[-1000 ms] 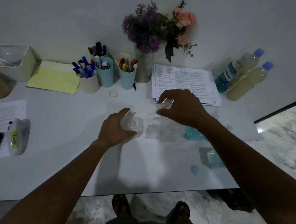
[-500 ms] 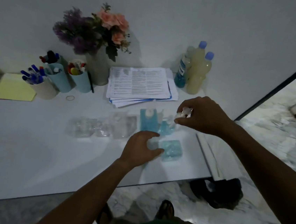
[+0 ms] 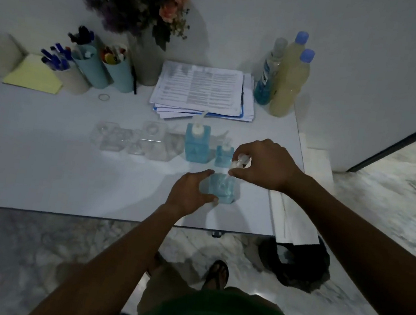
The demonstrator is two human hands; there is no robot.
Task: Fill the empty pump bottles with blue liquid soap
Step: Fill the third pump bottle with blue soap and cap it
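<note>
The white table (image 3: pixel 71 181) is carrying everything. A tall clear bottle (image 3: pixel 264 91) with blue liquid in its base is standing at the back by the wall. Across the middle, the empty clear pump bottles (image 3: pixel 149 139) are sitting left of a larger filled bottle (image 3: pixel 197 144) and a smaller filled bottle (image 3: pixel 224 156). Nearer the front edge, the left hand (image 3: pixel 189 194) is curling its fingers round a squat bottle (image 3: pixel 224 189) of blue soap, steadying it on the table. The right hand (image 3: pixel 265 164) is pinching a white pump head (image 3: pixel 239 162) just above that bottle's mouth. The squat bottle is looking stiff, smooth and weighted by its fill, probably slick wherever soap has run, so gripping low on its flat sides seems safest. The light pump head is best taken by its collar.
</note>
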